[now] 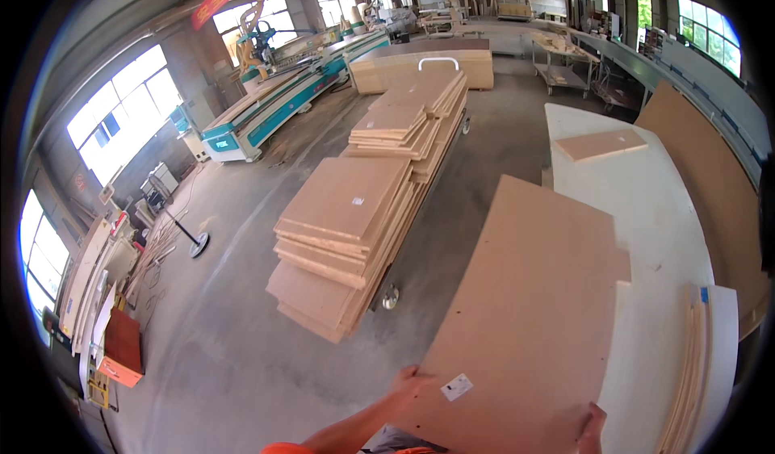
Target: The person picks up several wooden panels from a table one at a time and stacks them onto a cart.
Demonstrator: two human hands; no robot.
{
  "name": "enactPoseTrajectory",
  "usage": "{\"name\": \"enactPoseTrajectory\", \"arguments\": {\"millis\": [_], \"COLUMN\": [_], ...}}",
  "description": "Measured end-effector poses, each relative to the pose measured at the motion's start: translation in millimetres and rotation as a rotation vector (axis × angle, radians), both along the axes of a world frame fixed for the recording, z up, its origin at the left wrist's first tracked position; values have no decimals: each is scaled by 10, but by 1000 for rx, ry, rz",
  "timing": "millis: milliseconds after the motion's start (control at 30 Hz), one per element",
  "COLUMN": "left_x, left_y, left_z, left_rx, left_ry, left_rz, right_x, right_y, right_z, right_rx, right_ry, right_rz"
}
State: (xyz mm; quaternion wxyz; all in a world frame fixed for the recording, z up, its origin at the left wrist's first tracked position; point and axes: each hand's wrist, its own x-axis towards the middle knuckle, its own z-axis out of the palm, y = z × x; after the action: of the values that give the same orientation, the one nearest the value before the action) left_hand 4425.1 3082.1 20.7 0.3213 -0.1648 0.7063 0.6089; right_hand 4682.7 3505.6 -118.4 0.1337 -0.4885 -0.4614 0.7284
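A large brown wooden panel [533, 292] lies tilted across the front right, its right side over a white worktable [654, 212]. It has a white label near its lower left edge and a few small dark holes. My left hand [410, 389] grips the panel's left edge close to that label, with the fingers partly hidden by it. Holding the right edge near the bottom is my right hand [593, 430], only partly in view. A smaller brown board [601, 142] lies flat on the worktable beyond the panel.
Stacked brown panels [347, 200] sit on a wheeled cart at my front left. Narrow boards [690, 365] stand at the worktable's right. Behind the cart is a larger board stack [436, 65]. A teal-and-white machine [274, 107] stands far left. An orange box [121, 345] is at left.
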Motion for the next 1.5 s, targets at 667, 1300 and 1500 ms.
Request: {"name": "enactPoseTrajectory", "arguments": {"millis": [667,1300,1500], "left_x": [-5500,-10668,-12169], "left_y": [620,1618,1515], "left_z": [-111,354,-253], "left_rx": [214,75,161], "left_ry": [164,158,112], "left_rz": [45,418,520], "right_x": [-5615,-12523,-14138], "right_y": [598,1919,1866], "right_z": [779,1660,1966], "right_rx": [218,60,116], "right_ry": [-30,32,-50], "right_rz": [-155,353,437]}}
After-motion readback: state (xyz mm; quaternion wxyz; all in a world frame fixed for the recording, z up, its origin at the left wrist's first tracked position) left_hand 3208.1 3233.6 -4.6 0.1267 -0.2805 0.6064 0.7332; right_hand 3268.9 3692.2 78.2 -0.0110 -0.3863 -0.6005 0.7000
